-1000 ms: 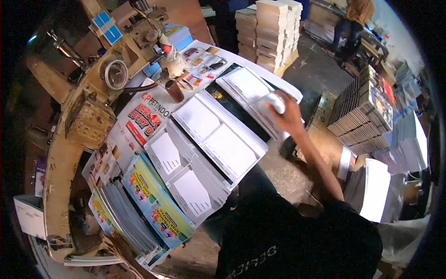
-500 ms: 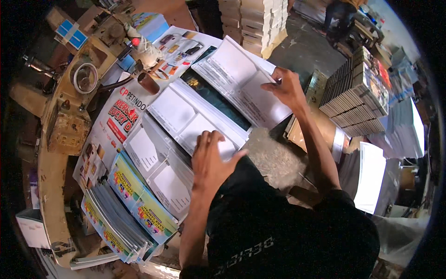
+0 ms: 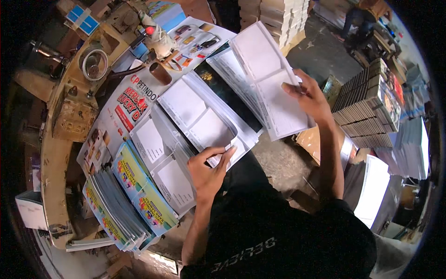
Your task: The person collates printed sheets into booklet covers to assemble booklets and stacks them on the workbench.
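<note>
Right hand (image 3: 306, 95) pinches the near right edge of a white printed sheet (image 3: 267, 79), fingers on top and thumb hidden beneath, and holds it lifted above the bench; the sheet's long axis runs from the hand up and away toward the upper left, and its far corner tilts upward. Left hand (image 3: 209, 169) is closed in a narrow pinch on the near corner of the top sheet of a white stack (image 3: 204, 123) lying flat on the bench; the fingertips curl over the paper edge, so what lies directly under them cannot be made out. The stack's long side runs diagonally, from lower left to upper right, and its near edge hangs just past the bench toward the person's dark shirt (image 3: 278, 237).

Under the lifted sheet, a dark glossy page (image 3: 223, 88) shows only as a narrow strip. Beside the left hand lie more white sheets (image 3: 162, 162), then a fanned pile of colourful booklets (image 3: 134, 195) whose lower ends run out of the bench edge. A red and white poster (image 3: 132, 104) lies beyond, partly covered. A brown cylinder (image 3: 160, 73) stands near it. To the right, open floor (image 3: 320, 51) separates the person from stacked bundles (image 3: 371, 102); those at the rim are bent and blurred.
</note>
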`<state>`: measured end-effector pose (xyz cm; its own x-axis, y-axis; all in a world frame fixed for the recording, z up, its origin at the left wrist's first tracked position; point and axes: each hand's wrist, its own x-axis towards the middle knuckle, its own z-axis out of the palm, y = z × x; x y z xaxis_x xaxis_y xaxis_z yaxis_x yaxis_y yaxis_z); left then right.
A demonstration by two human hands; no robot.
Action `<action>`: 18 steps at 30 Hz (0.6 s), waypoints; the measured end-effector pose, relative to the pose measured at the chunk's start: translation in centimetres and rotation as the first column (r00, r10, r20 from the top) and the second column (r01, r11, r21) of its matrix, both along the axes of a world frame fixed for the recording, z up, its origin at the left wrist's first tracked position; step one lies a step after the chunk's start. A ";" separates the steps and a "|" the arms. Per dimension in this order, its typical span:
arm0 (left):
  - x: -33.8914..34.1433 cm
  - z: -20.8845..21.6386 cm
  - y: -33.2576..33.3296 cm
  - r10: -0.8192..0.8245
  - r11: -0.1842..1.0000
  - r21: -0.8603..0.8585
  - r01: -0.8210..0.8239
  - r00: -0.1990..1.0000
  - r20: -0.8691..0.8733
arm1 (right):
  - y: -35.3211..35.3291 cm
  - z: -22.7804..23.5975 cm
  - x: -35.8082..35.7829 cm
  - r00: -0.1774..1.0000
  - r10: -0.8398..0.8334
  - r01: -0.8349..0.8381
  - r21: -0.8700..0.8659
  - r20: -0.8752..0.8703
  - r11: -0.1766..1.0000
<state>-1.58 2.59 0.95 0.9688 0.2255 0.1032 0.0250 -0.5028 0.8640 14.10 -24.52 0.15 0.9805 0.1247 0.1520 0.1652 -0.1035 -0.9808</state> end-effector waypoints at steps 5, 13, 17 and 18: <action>-1.7 -1.5 1.1 -0.033 0.978 -0.197 0.064 0.987 0.159 | 5.2 0.4 -0.6 0.990 0.131 -0.140 -0.204 -0.054 0.969; -3.9 1.9 4.0 -0.195 0.980 0.080 0.183 0.965 0.173 | 10.5 -5.8 -3.1 0.936 0.280 -0.276 0.051 -0.211 0.960; -7.9 3.9 7.9 -0.015 0.874 0.466 0.136 0.967 -0.256 | 11.7 -2.9 -3.4 0.904 0.127 -0.197 -0.134 -0.409 0.971; -8.6 3.2 8.6 -0.001 0.878 0.462 0.123 0.966 -0.257 | 12.1 -2.5 -3.7 0.910 0.100 -0.178 -0.161 -0.402 0.971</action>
<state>-10.20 11.16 4.14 0.9874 0.1479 -0.0570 0.1566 -0.8545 0.4952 10.39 -12.44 -2.31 0.9270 0.2525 -0.2772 -0.1981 -0.2979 -0.9338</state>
